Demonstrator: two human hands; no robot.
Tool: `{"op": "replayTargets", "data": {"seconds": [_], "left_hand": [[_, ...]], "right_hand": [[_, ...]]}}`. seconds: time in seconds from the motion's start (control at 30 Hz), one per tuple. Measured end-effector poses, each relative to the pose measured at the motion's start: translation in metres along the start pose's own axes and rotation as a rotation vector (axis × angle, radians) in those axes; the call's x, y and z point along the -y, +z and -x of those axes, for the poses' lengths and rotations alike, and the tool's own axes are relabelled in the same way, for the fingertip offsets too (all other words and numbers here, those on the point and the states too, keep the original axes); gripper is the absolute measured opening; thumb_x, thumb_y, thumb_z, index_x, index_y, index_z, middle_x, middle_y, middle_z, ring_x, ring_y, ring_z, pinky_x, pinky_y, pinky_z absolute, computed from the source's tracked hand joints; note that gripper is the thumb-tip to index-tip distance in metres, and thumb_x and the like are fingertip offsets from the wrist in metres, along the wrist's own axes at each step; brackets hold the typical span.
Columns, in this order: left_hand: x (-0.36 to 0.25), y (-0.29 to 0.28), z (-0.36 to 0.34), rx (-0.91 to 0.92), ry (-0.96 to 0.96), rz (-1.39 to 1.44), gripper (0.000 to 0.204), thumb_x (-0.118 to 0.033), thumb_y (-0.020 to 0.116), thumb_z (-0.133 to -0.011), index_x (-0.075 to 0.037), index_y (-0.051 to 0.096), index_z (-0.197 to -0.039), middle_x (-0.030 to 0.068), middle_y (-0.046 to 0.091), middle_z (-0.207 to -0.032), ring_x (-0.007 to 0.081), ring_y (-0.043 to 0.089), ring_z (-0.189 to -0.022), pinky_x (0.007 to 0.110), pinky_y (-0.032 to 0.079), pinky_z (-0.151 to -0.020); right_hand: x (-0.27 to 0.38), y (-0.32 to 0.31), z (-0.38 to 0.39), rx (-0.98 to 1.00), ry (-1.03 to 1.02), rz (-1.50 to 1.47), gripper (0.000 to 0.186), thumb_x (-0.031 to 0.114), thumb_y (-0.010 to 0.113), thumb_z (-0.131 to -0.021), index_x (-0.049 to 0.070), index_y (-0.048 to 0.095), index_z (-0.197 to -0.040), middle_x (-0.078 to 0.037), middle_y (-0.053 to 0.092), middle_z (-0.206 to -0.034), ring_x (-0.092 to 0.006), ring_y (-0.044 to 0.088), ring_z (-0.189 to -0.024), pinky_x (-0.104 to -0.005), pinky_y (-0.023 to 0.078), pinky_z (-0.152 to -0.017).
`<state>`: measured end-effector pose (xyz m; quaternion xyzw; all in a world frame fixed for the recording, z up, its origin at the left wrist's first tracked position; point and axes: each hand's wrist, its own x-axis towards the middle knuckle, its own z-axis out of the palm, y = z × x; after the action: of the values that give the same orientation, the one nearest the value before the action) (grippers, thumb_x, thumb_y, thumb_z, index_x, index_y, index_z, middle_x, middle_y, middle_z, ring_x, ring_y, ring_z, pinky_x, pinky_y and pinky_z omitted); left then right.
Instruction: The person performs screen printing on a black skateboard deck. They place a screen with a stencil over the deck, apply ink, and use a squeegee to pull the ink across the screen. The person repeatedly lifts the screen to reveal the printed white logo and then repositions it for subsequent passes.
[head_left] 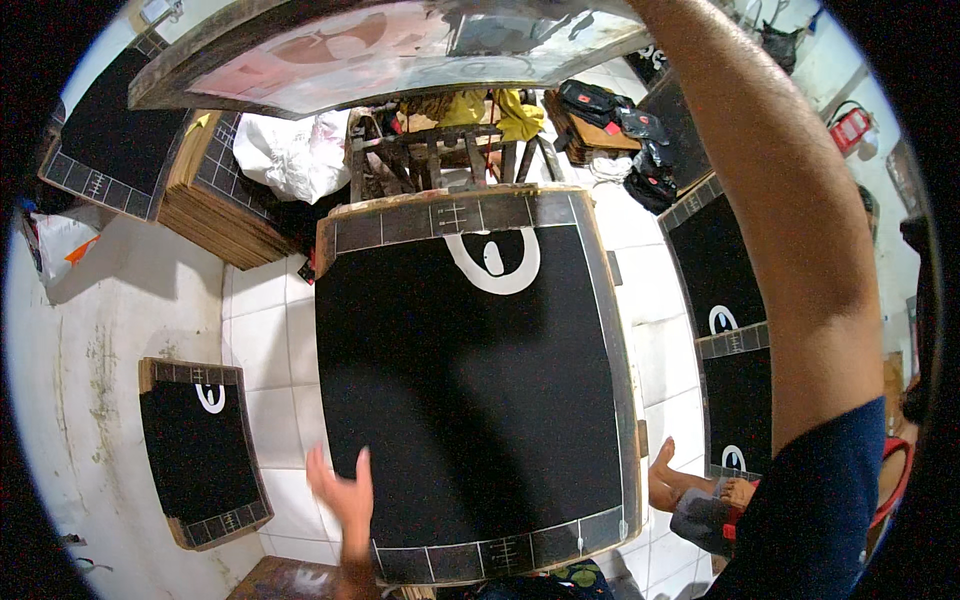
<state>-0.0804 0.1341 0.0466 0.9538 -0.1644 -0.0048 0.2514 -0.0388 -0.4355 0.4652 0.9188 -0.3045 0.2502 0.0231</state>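
Observation:
A board (505, 553) with dark, grid-marked ends lies before me, covered by a black fabric panel (470, 400). Near the panel's far edge is a white curved print (493, 278) with a smaller white shape inside. My left hand (343, 488) hovers by the panel's left edge, fingers spread, holding nothing and slightly blurred. Above the far end, a framed printing screen (420, 60) is tilted up, its mesh stained red and grey. My right arm stretches up to the screen's right end; the hand itself is beyond the picture's top edge.
Another printed board (205, 450) leans at the left wall. Stacked boards (215, 200) and a white plastic bag (295, 155) stand far left. More printed black panels (715, 260) lie to the right. Bare feet (665, 478) show near my right sleeve. A slatted wooden stand (450, 150) is behind.

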Motion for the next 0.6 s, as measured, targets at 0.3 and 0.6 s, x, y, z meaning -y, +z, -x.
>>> {"op": "replayTargets", "data": {"seconds": [0.3, 0.6], "left_hand": [[-0.314, 0.187, -0.218, 0.375, 0.446, -0.086, 0.106, -0.066, 0.083, -0.072, -0.033, 0.037, -0.160, 0.0225, 0.012, -0.170, 0.0521, 0.012, -0.154, 0.089, 0.020, -0.104], [-0.344, 0.233, -0.226, 0.551, 0.402, -0.328, 0.127, -0.088, 0.071, -0.065, -0.029, 0.021, -0.166, 0.0274, 0.002, -0.170, 0.0591, 0.001, -0.153, 0.094, 0.013, -0.098]], "right_hand": [[-0.022, 0.023, -0.072, -0.045, -0.202, 0.013, 0.089, 0.080, 0.060, -0.082, 0.003, 0.071, -0.125, -0.028, 0.067, -0.128, -0.0403, 0.067, -0.116, -0.0459, 0.051, -0.100], [-0.053, 0.108, -0.124, -0.012, -0.113, -0.023, 0.082, 0.077, 0.062, -0.083, 0.004, 0.072, -0.117, -0.025, 0.068, -0.117, -0.0379, 0.067, -0.106, -0.0445, 0.052, -0.091]]}}
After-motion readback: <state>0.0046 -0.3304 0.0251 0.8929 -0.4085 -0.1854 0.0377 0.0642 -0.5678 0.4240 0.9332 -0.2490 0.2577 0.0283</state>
